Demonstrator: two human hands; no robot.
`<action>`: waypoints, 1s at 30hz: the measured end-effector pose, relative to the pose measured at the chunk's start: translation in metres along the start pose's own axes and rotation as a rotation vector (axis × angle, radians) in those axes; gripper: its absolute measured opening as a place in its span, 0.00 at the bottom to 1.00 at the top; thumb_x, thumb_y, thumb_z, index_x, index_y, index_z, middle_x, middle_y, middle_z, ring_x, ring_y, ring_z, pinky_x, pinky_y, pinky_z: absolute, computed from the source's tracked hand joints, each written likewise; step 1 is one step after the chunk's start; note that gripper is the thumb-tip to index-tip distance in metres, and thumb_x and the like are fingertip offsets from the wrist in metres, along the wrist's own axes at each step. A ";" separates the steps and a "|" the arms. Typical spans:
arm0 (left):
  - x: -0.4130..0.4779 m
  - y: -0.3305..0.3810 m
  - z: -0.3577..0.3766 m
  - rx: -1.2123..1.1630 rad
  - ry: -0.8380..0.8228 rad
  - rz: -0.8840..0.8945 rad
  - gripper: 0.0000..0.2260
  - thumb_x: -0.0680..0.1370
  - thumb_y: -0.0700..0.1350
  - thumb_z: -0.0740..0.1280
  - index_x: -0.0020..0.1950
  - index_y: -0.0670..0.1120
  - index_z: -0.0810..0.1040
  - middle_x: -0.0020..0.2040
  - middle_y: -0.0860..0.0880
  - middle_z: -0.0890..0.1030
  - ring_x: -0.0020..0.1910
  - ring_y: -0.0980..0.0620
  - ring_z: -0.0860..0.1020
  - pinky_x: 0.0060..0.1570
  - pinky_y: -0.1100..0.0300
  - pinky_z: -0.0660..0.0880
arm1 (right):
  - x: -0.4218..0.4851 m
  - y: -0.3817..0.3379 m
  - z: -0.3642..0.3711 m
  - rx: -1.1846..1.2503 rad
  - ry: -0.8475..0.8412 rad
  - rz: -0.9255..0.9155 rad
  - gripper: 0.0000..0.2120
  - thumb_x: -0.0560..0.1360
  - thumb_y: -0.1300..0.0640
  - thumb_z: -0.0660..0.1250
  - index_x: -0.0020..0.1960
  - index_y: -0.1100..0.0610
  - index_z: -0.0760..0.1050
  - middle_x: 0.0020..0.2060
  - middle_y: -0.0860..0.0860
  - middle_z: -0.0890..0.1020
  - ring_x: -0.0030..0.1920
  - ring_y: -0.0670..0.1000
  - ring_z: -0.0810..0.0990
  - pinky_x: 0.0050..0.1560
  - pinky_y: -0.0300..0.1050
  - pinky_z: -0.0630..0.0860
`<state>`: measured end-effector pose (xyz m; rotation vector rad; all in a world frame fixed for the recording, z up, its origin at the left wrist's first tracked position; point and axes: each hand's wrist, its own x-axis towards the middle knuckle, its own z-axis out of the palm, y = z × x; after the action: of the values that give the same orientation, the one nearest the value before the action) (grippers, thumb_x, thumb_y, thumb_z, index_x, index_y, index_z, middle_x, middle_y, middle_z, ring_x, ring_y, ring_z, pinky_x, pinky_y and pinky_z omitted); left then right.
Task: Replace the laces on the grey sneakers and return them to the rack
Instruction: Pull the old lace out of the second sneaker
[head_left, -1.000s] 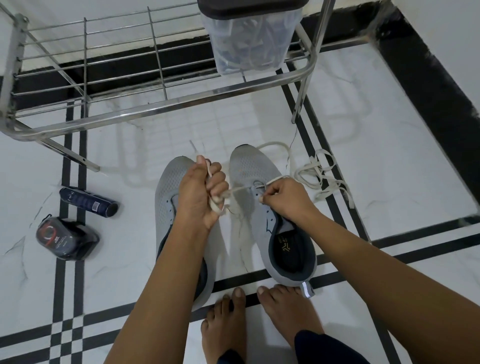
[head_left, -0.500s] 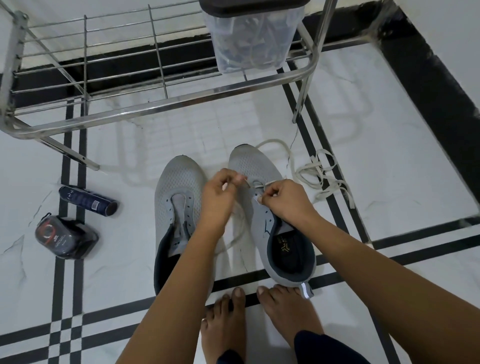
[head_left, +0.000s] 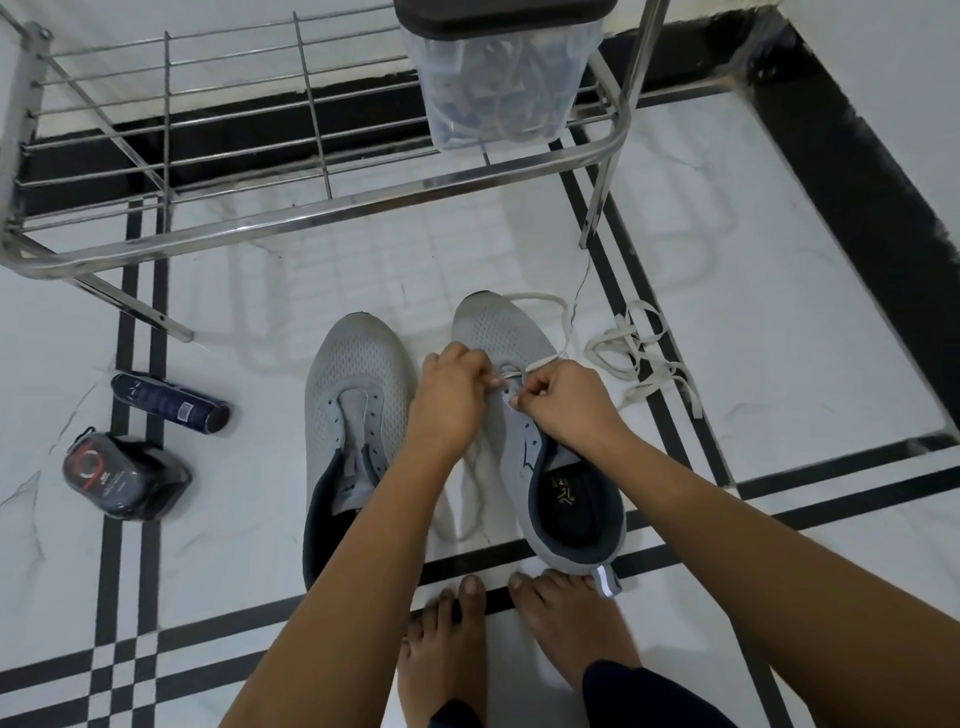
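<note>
Head view. Two grey sneakers stand side by side on the floor (head_left: 270, 291), toes far and heels near. Each long axis runs near-to-far toward the rack (head_left: 332, 201).

The left sneaker (head_left: 358, 374) shows open, unlaced eyelets. The right sneaker (head_left: 493, 327) is the one being worked on. Both hands meet over its farthest eyelets.

The left hand (head_left: 447, 395) comes in from the left, its fingers (head_left: 475, 361) curled and pinching the lace (head_left: 514, 370). The right hand (head_left: 566, 402) comes in from the right and pinches the same lace just beside it. The short span between the hands lies crosswise to the shoe axis.

One tail of the lace curves round the far side of the toe. A slack loop rests on the floor between the two sneakers.

By appearance, threading has only begun. The next pull likely runs across the tongue and then nearward, eyelet by eyelet.

Room:
- A second lace (head_left: 644, 364) lies loosely bundled on the floor to the right, near the right hand.
- A spray can (head_left: 166, 402) and a wrapped packet (head_left: 124, 475) lie well apart on the left.
- A clear container (head_left: 493, 88) sits on the rack.
</note>
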<state>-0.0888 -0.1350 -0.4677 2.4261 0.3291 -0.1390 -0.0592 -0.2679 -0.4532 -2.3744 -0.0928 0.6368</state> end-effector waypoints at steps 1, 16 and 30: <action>-0.001 -0.001 -0.002 -0.112 0.039 -0.010 0.05 0.77 0.41 0.64 0.44 0.41 0.78 0.47 0.47 0.77 0.51 0.45 0.72 0.50 0.53 0.71 | 0.000 0.000 -0.001 0.016 -0.003 0.000 0.06 0.72 0.59 0.69 0.38 0.60 0.80 0.29 0.48 0.75 0.38 0.49 0.74 0.40 0.39 0.67; -0.004 0.002 -0.002 -0.044 -0.105 -0.123 0.09 0.77 0.46 0.66 0.48 0.40 0.75 0.44 0.47 0.71 0.46 0.45 0.74 0.42 0.58 0.67 | 0.003 0.004 0.003 0.042 0.019 0.000 0.07 0.71 0.58 0.71 0.39 0.63 0.81 0.35 0.55 0.81 0.38 0.50 0.76 0.38 0.38 0.68; -0.010 0.015 -0.040 -1.340 0.158 -0.544 0.12 0.82 0.41 0.54 0.38 0.47 0.63 0.28 0.51 0.67 0.19 0.58 0.61 0.18 0.67 0.59 | 0.003 0.002 0.000 0.087 0.011 0.053 0.07 0.72 0.58 0.70 0.41 0.62 0.81 0.29 0.47 0.76 0.39 0.48 0.75 0.41 0.36 0.68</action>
<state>-0.0935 -0.1223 -0.4259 0.9891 0.8213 0.0442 -0.0570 -0.2686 -0.4559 -2.3027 0.0033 0.6396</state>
